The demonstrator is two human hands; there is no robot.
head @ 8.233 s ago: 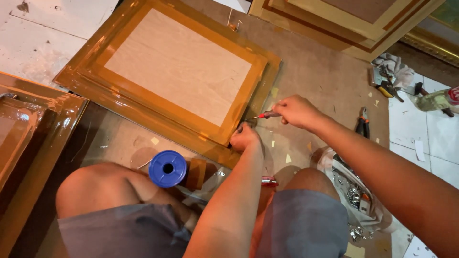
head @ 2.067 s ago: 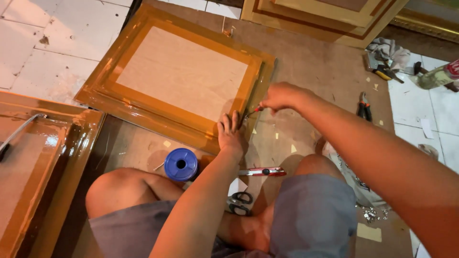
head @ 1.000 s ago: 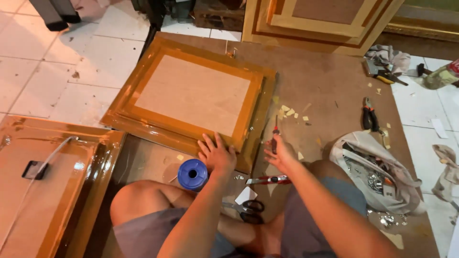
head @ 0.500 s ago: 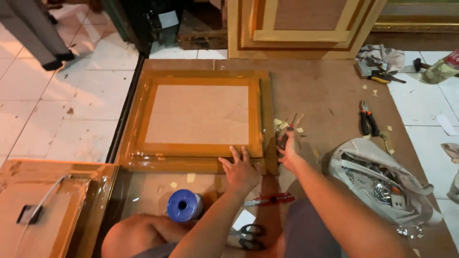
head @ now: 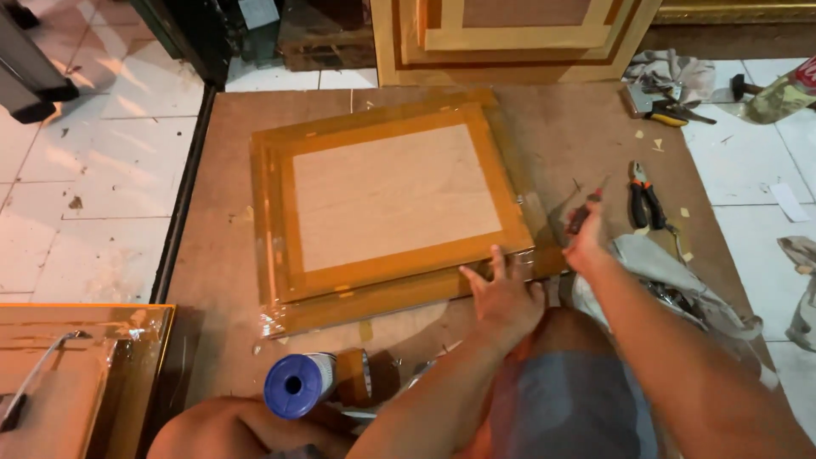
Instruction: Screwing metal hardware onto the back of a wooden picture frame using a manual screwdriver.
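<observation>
My left hand (head: 501,297) lies flat, fingers spread, on the lower right corner of the wrapped wooden panel (head: 391,200), which fills the middle of the frame; half a second ago it pressed the lower edge nearer the middle, so the work has moved along to this corner; my right hand (head: 586,242), at centre right just off the panel's edge, pinches a red-handled tool (head: 585,212), raised now rather than low against the wood; the blue roll (head: 297,384) sits lower left.
</observation>
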